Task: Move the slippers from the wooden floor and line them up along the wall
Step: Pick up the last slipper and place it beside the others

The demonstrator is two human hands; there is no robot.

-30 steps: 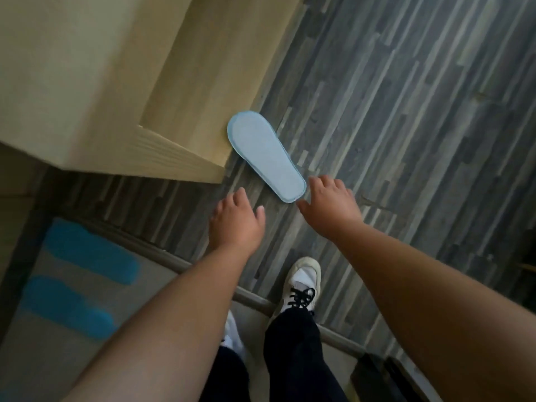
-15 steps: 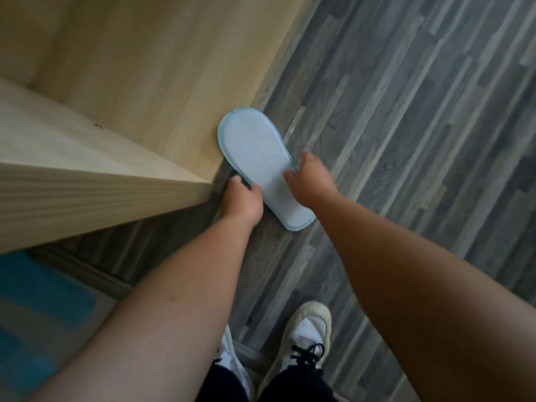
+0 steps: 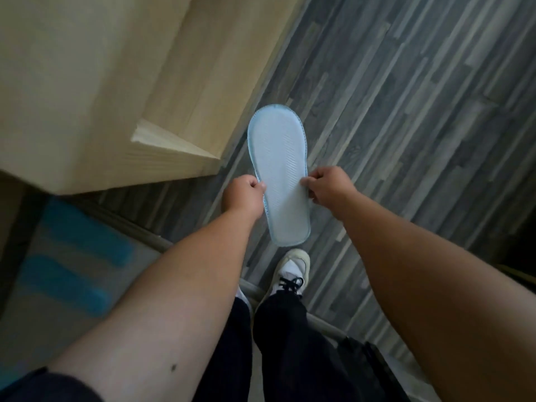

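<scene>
A pale blue slipper point(image 3: 278, 166) is held sole-up above the grey wooden floor point(image 3: 406, 117), its toe pointing away from me. My left hand point(image 3: 242, 195) pinches its left edge and my right hand point(image 3: 327, 185) pinches its right edge, both near the heel half. The upper side of the slipper is hidden. Two more blue slippers point(image 3: 72, 256) lie side by side on the beige mat at the lower left, blurred.
A light wooden cabinet point(image 3: 95, 91) fills the upper left, its corner close to the slipper. A metal threshold strip point(image 3: 139, 230) separates the floor from the mat. My white sneaker point(image 3: 291, 271) and dark trousers are below the slipper. A dark object point(image 3: 365, 361) sits lower right.
Both hands reached the slipper lying against the cabinet, gripped its two edges, and lifted it off the floor toward me. The camera has risen back up.
</scene>
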